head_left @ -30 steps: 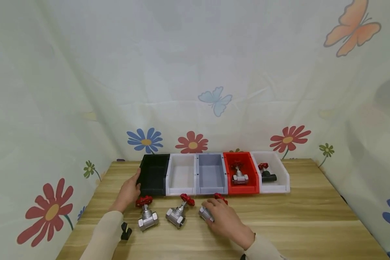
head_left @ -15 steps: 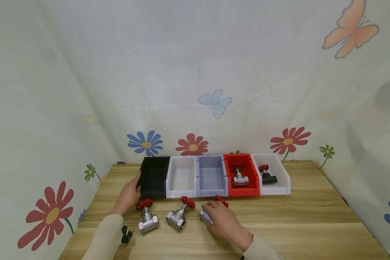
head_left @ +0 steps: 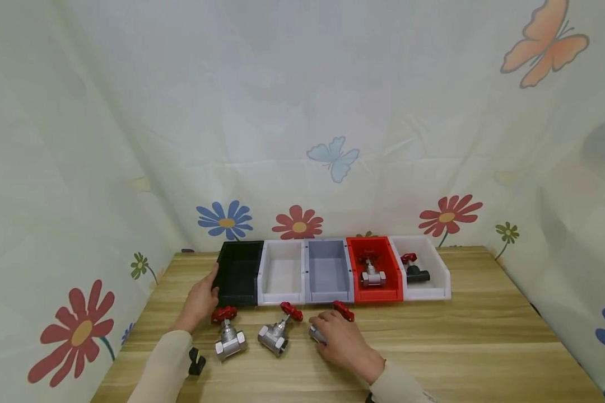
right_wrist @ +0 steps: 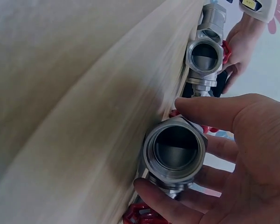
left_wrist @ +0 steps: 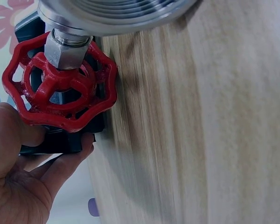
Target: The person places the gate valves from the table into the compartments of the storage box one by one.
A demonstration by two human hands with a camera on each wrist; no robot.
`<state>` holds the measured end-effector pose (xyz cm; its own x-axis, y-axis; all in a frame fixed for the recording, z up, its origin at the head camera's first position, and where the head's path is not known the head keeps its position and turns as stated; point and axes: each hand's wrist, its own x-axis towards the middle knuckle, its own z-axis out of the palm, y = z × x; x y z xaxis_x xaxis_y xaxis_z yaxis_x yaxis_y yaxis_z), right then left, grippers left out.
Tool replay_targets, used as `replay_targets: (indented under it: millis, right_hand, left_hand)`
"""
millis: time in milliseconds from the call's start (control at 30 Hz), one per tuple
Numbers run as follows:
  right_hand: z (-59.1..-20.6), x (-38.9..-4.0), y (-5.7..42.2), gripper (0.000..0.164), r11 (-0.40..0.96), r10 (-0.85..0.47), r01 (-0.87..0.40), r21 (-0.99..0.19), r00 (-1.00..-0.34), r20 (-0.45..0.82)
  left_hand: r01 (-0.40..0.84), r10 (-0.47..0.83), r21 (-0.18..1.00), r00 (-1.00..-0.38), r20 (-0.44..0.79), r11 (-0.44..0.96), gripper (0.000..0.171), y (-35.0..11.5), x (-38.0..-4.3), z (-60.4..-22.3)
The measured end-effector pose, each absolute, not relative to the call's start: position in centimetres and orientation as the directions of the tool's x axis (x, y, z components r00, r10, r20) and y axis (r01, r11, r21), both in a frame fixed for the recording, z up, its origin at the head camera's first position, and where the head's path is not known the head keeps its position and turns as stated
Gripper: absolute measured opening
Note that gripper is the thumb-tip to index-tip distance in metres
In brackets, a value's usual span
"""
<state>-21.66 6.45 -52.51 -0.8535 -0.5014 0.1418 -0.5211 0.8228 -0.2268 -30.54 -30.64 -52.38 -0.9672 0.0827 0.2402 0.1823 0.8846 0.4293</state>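
My left hand grips the left wall of a black bin; in the left wrist view the thumb and fingers pinch its edge. My right hand holds a steel valve with a red handwheel on the wood table. In the right wrist view, thumb and fingers curl round the body of this valve, whose round threaded opening faces the camera. Two similar valves lie to the left: one valve close below the black bin, another valve between it and my right hand.
Right of the black bin stand a white bin, a grey bin, a red bin with a steel valve in it, and a white bin with a black, red-wheeled valve. A small black piece lies beside the left sleeve.
My right hand and forearm have shifted slightly left, so more of the held valve's red handwheel shows. The left hand keeps its grip on the black bin, and the other valves stay put.
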Motion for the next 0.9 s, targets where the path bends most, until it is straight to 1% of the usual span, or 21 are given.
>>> replay_targets:
  millis: [133,433,567,900]
  right_hand:
    - [-52.65,-21.84,6.09,0.046,0.816,-0.514,-0.536,-0.218,-0.844,0.153]
    - [-52.83,-21.61,6.02,0.044,0.801,-0.527,-0.552,-0.233,-0.834,0.165]
    - [-52.86,-21.61,6.03,0.042,0.790,-0.536,-0.567,-0.235,-0.824,0.184]
    - [-53.11,-21.41,5.92,0.042,0.777,-0.556,-0.601,-0.187,-0.795,0.243]
  left_hand:
    - [0.186,0.082,0.419,-0.963,0.255,0.888,0.066,-30.83,-30.63,-52.36]
    - [0.163,0.074,0.434,-0.974,0.215,0.886,0.066,-30.88,-30.41,-52.40]
    - [0.170,0.077,0.431,-0.971,0.225,0.886,0.066,-30.95,-30.51,-52.59]
    - [0.174,0.084,0.425,-0.971,0.223,0.888,0.067,-30.89,-30.64,-52.62]
